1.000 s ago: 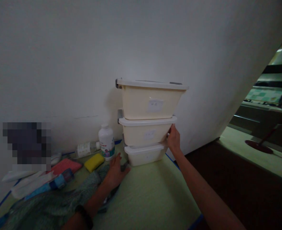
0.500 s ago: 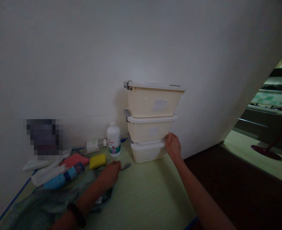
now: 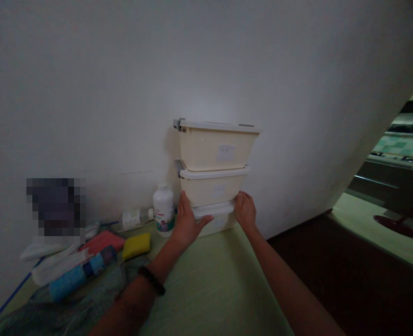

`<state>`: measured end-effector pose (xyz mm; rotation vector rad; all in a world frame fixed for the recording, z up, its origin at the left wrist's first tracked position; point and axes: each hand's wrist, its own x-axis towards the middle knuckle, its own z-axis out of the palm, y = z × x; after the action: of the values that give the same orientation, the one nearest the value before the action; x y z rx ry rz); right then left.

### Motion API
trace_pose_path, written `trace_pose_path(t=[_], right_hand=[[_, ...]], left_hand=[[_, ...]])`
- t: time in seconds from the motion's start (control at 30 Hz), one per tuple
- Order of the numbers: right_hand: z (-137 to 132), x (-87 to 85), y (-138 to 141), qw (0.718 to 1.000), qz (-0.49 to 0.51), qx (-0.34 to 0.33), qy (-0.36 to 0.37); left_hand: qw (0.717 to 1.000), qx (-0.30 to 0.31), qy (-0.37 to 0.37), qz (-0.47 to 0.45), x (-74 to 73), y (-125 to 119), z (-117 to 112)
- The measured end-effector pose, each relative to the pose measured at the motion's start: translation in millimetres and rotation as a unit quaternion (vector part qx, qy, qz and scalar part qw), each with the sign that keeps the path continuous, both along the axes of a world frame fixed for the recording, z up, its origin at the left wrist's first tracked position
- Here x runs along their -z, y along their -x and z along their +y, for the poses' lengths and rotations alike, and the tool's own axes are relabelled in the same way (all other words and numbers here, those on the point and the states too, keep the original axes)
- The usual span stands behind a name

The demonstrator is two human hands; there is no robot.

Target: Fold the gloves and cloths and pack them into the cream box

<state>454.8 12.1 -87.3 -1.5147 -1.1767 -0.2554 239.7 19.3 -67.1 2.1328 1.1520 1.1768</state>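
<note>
L hand (image 3: 188,221) btwn bottle (image 3: 163,212) & 3-bin stack (image 3: 215,147); R side roomier.

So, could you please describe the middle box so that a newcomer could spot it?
On the green tabletop, before the pale wall, stands a stack of three boxes. The middle box has the left hand and right hand by its lower corners. It alone has boxes above and below.

Left forearm (image 3: 136,293) slants from near left toward middle; left hand (image 3: 188,224) unfurled, fingers pointing far, thumb spread right; right forearm (image 3: 287,284) slants in from near right; right hand (image 3: 245,211) with fingers curled; hands apart, roughly level
</note>
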Motion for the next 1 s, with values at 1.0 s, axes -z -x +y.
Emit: trace_pose_path(t=[1.0], right_hand=[[23, -111.2, -38, 0.962, 0.207, -0.122, -0.129]], left_hand=[[0.962, 0.036, -0.024, -0.269, -99.3, -14, 24]])
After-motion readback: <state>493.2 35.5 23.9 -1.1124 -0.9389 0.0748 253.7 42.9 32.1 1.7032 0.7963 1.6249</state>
